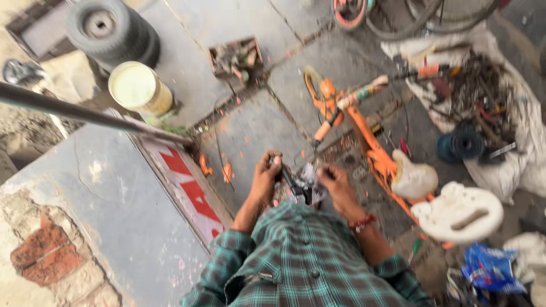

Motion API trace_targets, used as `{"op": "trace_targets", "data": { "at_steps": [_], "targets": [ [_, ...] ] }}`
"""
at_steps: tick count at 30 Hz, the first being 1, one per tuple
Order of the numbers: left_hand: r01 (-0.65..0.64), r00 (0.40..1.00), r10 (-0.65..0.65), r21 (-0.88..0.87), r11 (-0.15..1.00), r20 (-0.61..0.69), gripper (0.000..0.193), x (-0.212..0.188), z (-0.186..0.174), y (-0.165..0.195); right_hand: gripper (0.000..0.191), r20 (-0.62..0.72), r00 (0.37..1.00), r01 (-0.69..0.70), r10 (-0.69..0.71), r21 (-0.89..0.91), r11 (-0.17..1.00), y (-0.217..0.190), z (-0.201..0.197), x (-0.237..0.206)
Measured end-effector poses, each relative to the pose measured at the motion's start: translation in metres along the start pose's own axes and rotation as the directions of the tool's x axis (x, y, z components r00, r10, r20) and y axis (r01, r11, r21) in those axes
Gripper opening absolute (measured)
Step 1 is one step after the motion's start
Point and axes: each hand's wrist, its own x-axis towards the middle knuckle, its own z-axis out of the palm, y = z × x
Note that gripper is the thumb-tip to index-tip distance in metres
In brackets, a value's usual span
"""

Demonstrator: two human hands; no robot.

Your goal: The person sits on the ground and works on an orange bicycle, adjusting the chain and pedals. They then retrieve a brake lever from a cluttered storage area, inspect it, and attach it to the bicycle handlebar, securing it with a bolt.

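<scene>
Concrete paving [239, 23], cracked and littered with orange flecks, fills most of the view, with a raised grey slab [108, 210] seen at the left. An orange bicycle frame [364, 133] lies on the ground ahead of the person, and two white saddles [458, 213] are seen just right of it. A heap of scrap parts on a white sack [506, 165] is spread at the right, while a black tyre [111, 28] and a yellow-topped can [139, 88] stand well apart at the upper left. Lowest in the view, a small dark and silver part [300, 185] is held between the hands, above the checked shirt: the left hand [266, 179] is closed on its left end, and the right hand [336, 185] is pinched on its right side. What the part is cannot be told through the blur.
</scene>
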Motion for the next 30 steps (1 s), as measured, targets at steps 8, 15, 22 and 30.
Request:
{"op": "trace_targets", "data": {
  "at_steps": [8,15,22,30],
  "targets": [
    [0.090,0.995,-0.091,-0.022,0.996,-0.045,0.038,0.007,0.007,-0.003,0.032,0.030,0.991,-0.133,0.132,0.415,0.900,0.009,0.022,0.014],
    [0.073,0.997,-0.066,0.334,0.940,-0.032,0.037,-0.012,0.022,-0.004,0.028,-0.113,0.990,0.105,-0.083,0.210,0.972,-0.019,0.042,0.003],
    [0.072,0.994,-0.077,0.068,0.995,0.076,0.029,-0.012,0.005,0.013,0.038,-0.092,0.968,0.239,-0.234,0.037,0.970,-0.044,0.037,-0.017],
    [0.259,0.964,-0.250,-0.122,0.958,0.087,0.042,-0.028,0.015,0.052,0.042,0.037,0.966,0.257,-0.255,-0.040,0.966,-0.061,0.040,-0.031]
  ]
}}
